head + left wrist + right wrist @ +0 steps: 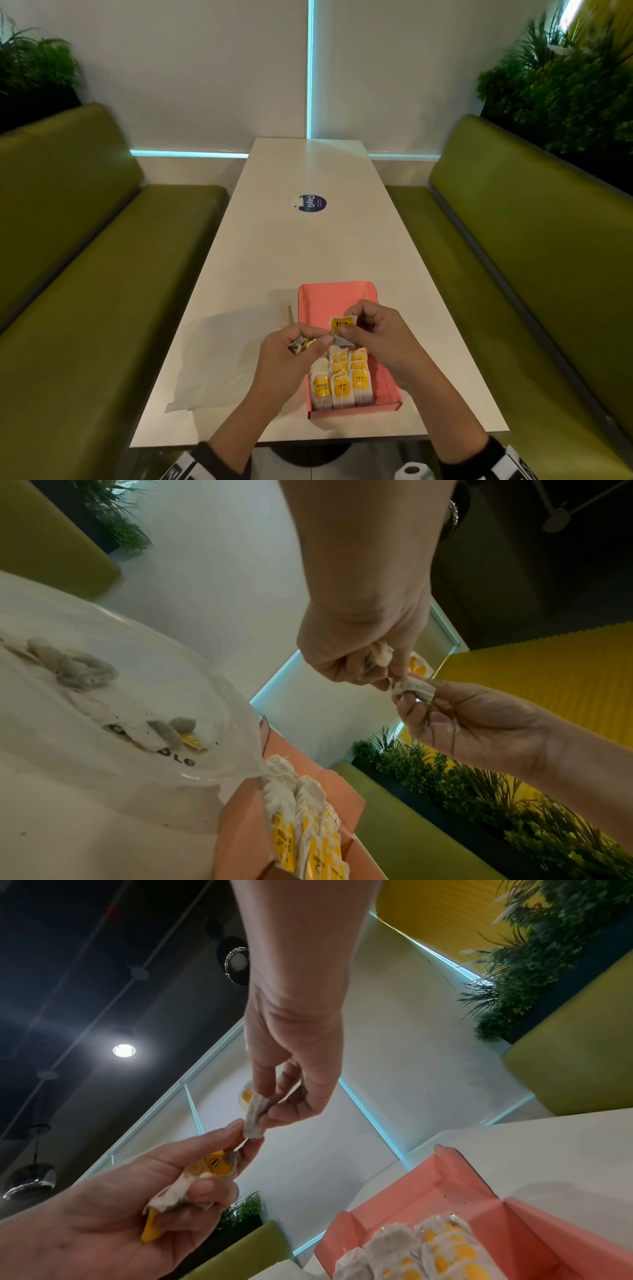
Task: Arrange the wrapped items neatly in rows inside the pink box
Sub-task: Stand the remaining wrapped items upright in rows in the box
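The pink box lies open on the white table, near its front edge. Rows of wrapped tea bags with yellow labels stand in its near half; the far half shows bare pink floor. Above the box both hands pinch one wrapped tea bag. My left hand also holds a bunch of further wrapped bags in its palm. My right hand holds the single bag's other end. In the left wrist view, that bag sits between the fingertips of both hands.
A clear plastic bag lies flat left of the box, with a few loose tea bags inside. A round blue sticker is on the table farther out. Green benches flank both sides.
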Tool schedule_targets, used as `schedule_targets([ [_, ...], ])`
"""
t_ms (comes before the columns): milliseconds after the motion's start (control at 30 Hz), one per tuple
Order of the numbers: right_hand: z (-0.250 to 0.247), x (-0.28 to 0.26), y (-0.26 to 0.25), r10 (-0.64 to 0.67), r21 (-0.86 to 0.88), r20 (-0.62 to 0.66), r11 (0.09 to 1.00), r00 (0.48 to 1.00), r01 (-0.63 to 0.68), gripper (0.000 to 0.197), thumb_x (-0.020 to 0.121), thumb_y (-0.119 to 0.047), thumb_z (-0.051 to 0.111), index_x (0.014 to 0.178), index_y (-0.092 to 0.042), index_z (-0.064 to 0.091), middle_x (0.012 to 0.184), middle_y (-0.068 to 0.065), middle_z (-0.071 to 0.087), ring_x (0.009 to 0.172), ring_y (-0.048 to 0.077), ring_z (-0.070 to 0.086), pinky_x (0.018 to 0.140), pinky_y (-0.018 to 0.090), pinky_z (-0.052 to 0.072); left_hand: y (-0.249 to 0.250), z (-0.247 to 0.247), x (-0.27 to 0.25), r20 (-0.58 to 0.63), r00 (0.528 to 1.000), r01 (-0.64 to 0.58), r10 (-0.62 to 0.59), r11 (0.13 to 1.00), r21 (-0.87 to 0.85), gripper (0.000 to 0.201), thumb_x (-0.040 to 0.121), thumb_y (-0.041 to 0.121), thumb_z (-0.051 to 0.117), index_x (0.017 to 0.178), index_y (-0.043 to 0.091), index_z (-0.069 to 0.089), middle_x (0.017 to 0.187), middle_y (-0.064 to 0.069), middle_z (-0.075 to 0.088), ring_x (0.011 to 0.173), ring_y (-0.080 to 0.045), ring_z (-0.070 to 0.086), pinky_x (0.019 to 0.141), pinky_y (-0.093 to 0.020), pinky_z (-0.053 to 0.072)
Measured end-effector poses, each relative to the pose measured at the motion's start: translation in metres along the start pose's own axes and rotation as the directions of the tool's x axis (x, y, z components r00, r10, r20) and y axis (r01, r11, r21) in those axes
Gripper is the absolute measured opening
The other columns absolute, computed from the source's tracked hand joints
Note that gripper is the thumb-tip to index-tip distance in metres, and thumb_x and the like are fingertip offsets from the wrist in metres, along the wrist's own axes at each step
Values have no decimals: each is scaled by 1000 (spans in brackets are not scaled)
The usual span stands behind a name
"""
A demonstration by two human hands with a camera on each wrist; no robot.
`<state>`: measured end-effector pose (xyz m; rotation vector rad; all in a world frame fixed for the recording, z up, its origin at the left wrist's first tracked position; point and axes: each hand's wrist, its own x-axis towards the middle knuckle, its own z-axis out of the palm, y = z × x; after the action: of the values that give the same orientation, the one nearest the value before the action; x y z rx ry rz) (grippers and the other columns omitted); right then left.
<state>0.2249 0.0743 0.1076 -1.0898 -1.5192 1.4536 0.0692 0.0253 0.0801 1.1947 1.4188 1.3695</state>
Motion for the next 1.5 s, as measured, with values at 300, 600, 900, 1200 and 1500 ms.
schedule_targets([
  [300, -5, 0, -2, 55, 40, -35, 998, 998, -54, 11, 81, 1, 66, 80, -10, 68, 79, 3, 65, 74, 14, 61, 68, 24, 50, -1, -3, -1, 63, 998, -28, 28, 1000, 0, 11, 88, 12, 61, 78, 16, 64, 68, 16, 63, 51, 4, 51, 51, -11, 42],
  [600, 0, 0, 0, 99, 176, -38, 980, 994, -91, 12, 89, -1, 57, 82, -10, 62, 70, -2, 66, 67, 10, 64, 63, 25, 53, -13, -6, 0, 212, 956, -244, 201, 949, 201, 18, 90, 13, 59, 80, 27, 57, 75, 21, 60, 63, 3, 54, 61, -12, 42],
  [900, 4, 1, 1, 161, 306, -57, 942, 985, -136, 2, 90, -1, 54, 89, -2, 56, 69, 4, 63, 59, 9, 63, 53, 19, 50, -18, -6, 3, 225, 885, -462, 408, 829, 314, 17, 88, 24, 62, 80, 36, 53, 82, 21, 56, 82, -3, 58, 71, -9, 43],
  [1200, 14, 2, 2, 219, 398, -89, 902, 972, -167, 8, 90, -1, 54, 84, -3, 58, 78, 12, 62, 69, 18, 61, 58, 23, 55, -27, 0, 1, 162, 731, -649, 663, 601, 466, 20, 94, 45, 47, 91, 28, 57, 88, 8, 64, 79, -2, 61, 67, -11, 51],
  [1500, 10, 0, -4, 212, 312, 14, 928, 977, -206, 16, 93, -5, 51, 83, -13, 61, 68, -3, 64, 60, 6, 56, 58, 21, 41, -28, -4, 3, 129, 619, -655, 775, 418, 629, 43, 97, 39, 45, 78, 10, 70, 78, -2, 69, 66, -10, 65, 63, -11, 47],
])
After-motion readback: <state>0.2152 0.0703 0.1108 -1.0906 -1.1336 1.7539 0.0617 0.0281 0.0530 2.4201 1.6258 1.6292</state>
